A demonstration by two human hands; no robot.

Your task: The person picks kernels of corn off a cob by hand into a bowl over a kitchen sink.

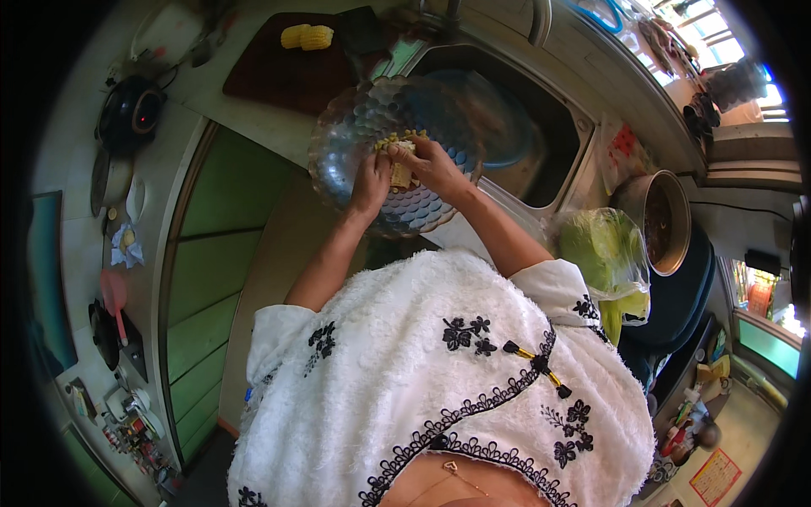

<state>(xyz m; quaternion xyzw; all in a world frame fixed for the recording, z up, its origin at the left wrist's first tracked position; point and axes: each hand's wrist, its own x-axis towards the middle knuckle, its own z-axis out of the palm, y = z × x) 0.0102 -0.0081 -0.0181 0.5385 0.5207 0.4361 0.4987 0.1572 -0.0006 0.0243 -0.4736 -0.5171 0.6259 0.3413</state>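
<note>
Both hands meet over a large clear bowl point(405, 206) with a scalloped rim and a honeycomb-like pattern. Between them is a piece of corn cob point(400, 174), pale where its kernels are gone. My left hand point(372, 180) grips the cob from the left, its fingers curled near the top. My right hand point(437, 166) holds it from the right, with the thumb pressed on the cob's upper part. Loose yellow kernels point(389, 139) lie in the bowl just beyond my fingers. The fingertips are partly hidden by the hands.
Two corn pieces point(306, 37) lie on a dark red cutting board point(266, 70). Behind the bowl's right side is a sink point(557, 120) holding a blue basin point(507, 120). At right are a plastic bag of green vegetables point(599, 244) and a metal pot point(681, 222).
</note>
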